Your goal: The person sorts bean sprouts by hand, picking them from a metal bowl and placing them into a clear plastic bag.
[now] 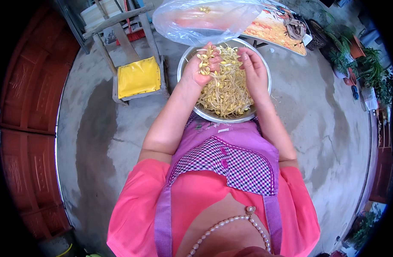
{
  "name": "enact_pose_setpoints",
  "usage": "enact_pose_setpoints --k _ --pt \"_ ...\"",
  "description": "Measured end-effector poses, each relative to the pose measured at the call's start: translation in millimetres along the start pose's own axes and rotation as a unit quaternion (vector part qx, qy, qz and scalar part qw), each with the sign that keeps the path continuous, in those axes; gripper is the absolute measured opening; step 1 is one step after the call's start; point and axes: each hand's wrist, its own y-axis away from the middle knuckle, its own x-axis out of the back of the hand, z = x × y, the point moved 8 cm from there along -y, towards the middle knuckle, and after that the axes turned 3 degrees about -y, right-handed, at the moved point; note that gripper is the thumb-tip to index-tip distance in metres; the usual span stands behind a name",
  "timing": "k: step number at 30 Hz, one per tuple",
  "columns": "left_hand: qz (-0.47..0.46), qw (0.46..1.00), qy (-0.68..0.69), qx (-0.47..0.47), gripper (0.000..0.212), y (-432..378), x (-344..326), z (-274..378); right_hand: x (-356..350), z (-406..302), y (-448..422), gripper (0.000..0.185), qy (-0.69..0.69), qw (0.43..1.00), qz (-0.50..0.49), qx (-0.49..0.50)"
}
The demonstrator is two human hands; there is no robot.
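Note:
A wide metal basin (198, 110) sits at my lap, with a heap of soybean sprouts (228, 93) in it. My left hand (199, 66), over the basin's upper left part, is closed on a bunch of sprouts, their yellow heads showing across the palm. Over the right side of the heap is my right hand (254, 69), fingers bent towards the left hand; whether its fingertips pinch a sprout is not clear. Just beyond the basin, a clear plastic bag (209, 29) lies spread out with a few sprouts in it.
A wooden chair (148, 35) with a yellow cushion (138, 77) stands at the upper left, a red broom (135, 35) behind it. A low table with a patterned top (279, 35) bears a crumpled cloth (295, 29). Potted plants (344, 61) line the right side.

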Motion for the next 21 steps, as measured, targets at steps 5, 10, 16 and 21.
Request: enact_pose_setpoints --k 5,10,16,21 --pt "-0.001 1.0 0.011 -0.005 0.02 -9.0 20.2 -7.9 -8.1 -8.2 14.5 0.024 0.173 0.979 -0.013 0.111" --pt "-0.009 1.0 0.019 -0.002 0.018 -8.3 29.7 -14.2 -7.8 -3.1 20.7 0.02 0.219 0.965 -0.009 0.144" --pt "-0.025 0.999 0.018 -0.009 0.019 -2.9 23.9 -12.4 9.9 7.1 24.3 0.015 0.132 0.977 0.058 0.154" --pt "-0.064 0.997 0.047 0.003 0.02 -2.7 21.0 -12.4 23.7 11.4 20.5 0.019 0.017 0.991 0.107 0.085"
